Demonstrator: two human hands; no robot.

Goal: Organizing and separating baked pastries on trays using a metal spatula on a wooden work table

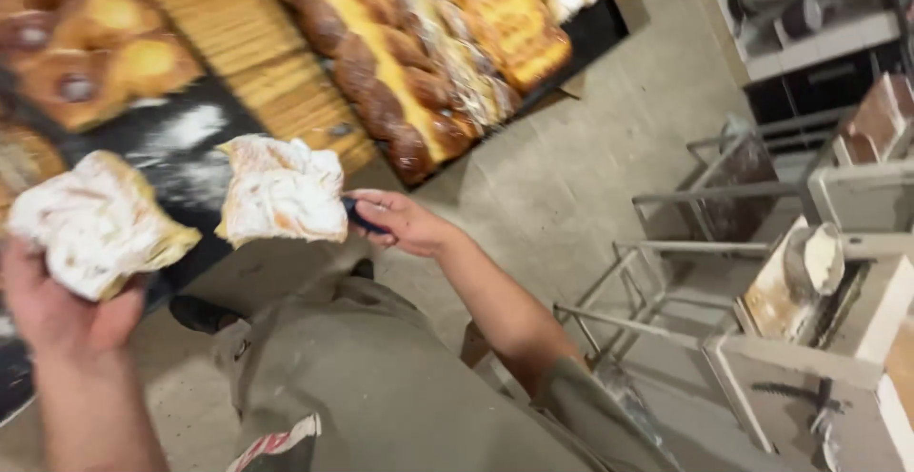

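- Left hand (57,305): lower left of the view, palm up, grip cupped under a sugar-dusted pastry piece (95,222); the fingers are closed around its underside, and the pastry sits on top of the palm.
- Sugar-dusted pastry piece: flaky, pale, thick with white powder, golden crust showing at its right edge; held in front of the dark tray.
- Dark tray (176,153): black sheet with smears of white powder, lying behind both held pastries at the left.
- Round buns (105,43): golden, some with dark centres, in the upper left corner, above the dark tray.
- Second pastry piece (283,191): also flaky and powdered white, held up just right of the first one, apart from it.
- Right hand (400,222): centre of the view, grip closed on a dark blue handle (362,217); the second pastry piece sits at the handle's far end, and whether the tool pierces or carries it I cannot tell.
- Wooden slatted desk (257,62): light strips, running under the trays across the top.
- Braided loaves (381,62): long, brown-crusted with a yellow middle, on a black tray at top centre, next to iced and yellow pastries.
- Grey-green garment (381,386): the person's own clothing, bottom centre.
- Concrete floor (590,148): grey, right of the desk.
- Metal rack frames (666,272): pale, with flour-marked trays, at the far right.
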